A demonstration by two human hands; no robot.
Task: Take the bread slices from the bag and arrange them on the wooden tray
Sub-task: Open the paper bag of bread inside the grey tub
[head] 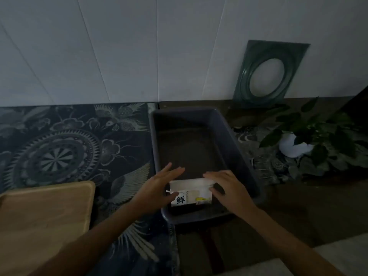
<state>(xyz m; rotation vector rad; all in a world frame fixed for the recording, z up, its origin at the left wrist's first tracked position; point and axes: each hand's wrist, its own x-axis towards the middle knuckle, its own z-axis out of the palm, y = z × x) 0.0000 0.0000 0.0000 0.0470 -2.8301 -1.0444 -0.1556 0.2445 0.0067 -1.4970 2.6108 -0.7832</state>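
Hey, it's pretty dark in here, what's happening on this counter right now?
A person is reaching into a dark blue plastic bin with both bare hands. The left hand and right hand sit on either side of a white printed bread bag at the bin's near end. The light wooden tray to the left has no bread on it yet. Whether either hand grips the bag is unclear.

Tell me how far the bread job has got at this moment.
Nothing looks done: the light wooden tray at left holds no slices. In hand: the left hand and right hand flank the white printed bread bag lying in the dark rectangular plastic tub; a closed grip on either side isn't clear. Left: opening the bag, taking out slices and arranging them on the tray.
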